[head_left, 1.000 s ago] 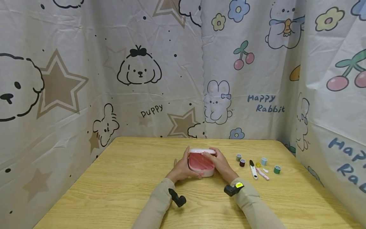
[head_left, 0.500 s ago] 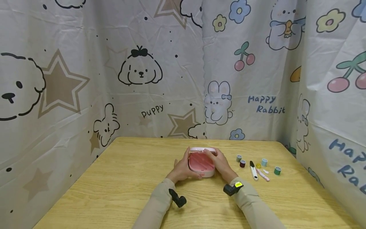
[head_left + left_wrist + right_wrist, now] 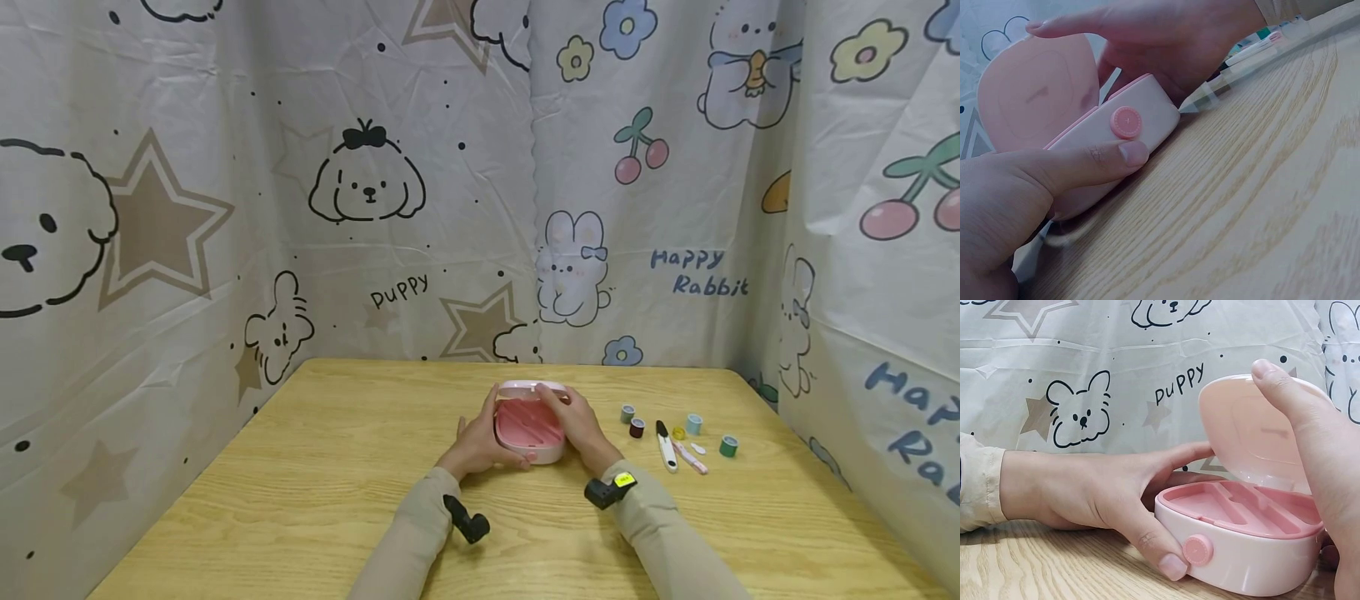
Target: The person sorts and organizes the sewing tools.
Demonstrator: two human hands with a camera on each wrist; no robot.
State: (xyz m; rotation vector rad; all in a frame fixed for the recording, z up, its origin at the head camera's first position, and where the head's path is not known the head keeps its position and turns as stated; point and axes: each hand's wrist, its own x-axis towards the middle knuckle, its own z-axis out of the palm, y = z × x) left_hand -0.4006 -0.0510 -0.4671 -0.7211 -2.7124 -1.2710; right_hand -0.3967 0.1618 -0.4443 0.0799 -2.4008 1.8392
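A small pink box [image 3: 527, 429] with a hinged lid stands open in the middle of the wooden table [image 3: 315, 467]. My left hand [image 3: 480, 437] grips its left side, thumb along the front wall beside a round pink button [image 3: 1127, 122]. My right hand [image 3: 577, 425] holds the right side, and its thumb [image 3: 1285, 387] rests on the raised lid [image 3: 1254, 428]. Inside, the pink tray [image 3: 1254, 506] shows moulded compartments with nothing in them that I can see. The button [image 3: 1198, 550] faces me.
To the right of the box lie several small thread spools [image 3: 693, 423], a black and white clipper [image 3: 664, 444] and a pink tool [image 3: 688, 457]. Cartoon-printed cloth [image 3: 375, 183] walls the table on the left, back and right.
The lid has tipped further back and the box stands a little wider open. Both hands stay on the box in the same places.
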